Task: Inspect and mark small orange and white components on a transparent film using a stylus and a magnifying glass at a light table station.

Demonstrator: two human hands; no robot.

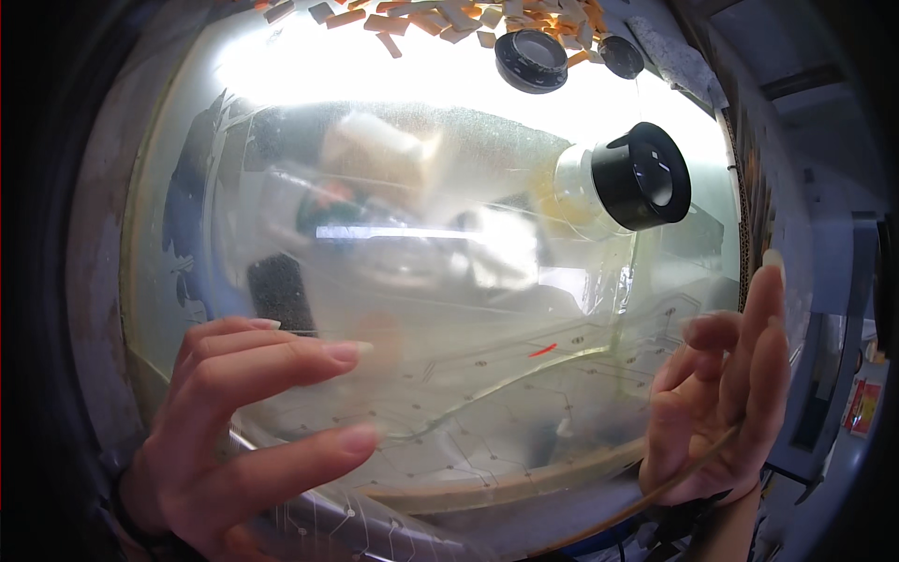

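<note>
My left hand hovers over the left front of a clear film printed with fine dark lines and dots. Its thumb and fingers are apart, with nothing between them. At the right edge of the glass-like work surface, my right hand is raised with two fingers pointing up. A thin brown stick crosses its palm and appears tucked under the curled fingers; its ends do not show clearly. A short red mark shows on the film between the hands.
A black-rimmed loupe with a clear base lies at the right. Two round black pieces stand at the back, beside a heap of orange and white chips. Bright light and reflections cover much of the surface.
</note>
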